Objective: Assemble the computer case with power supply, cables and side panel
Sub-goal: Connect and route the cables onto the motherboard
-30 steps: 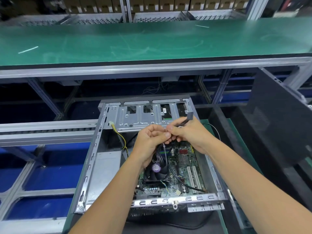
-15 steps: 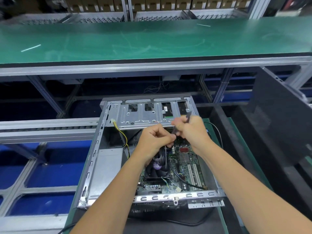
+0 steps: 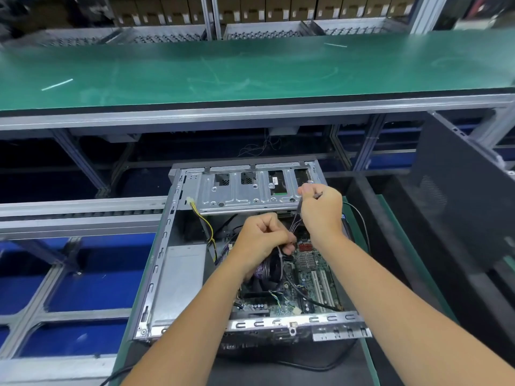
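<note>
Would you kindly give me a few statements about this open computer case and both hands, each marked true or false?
1. The right hand grips a thin bundle of wires. True.
2. The side panel is already fitted on the computer case. False: the case lies open, with the motherboard showing.
3. The left hand rests flat on the power supply. False: it is curled round the wires above the motherboard.
4. A yellow and black cable hangs beside the drive cage. True.

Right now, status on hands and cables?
Left hand and right hand both grip the cable bundle above the motherboard. Case open. Nothing blocking.
</note>
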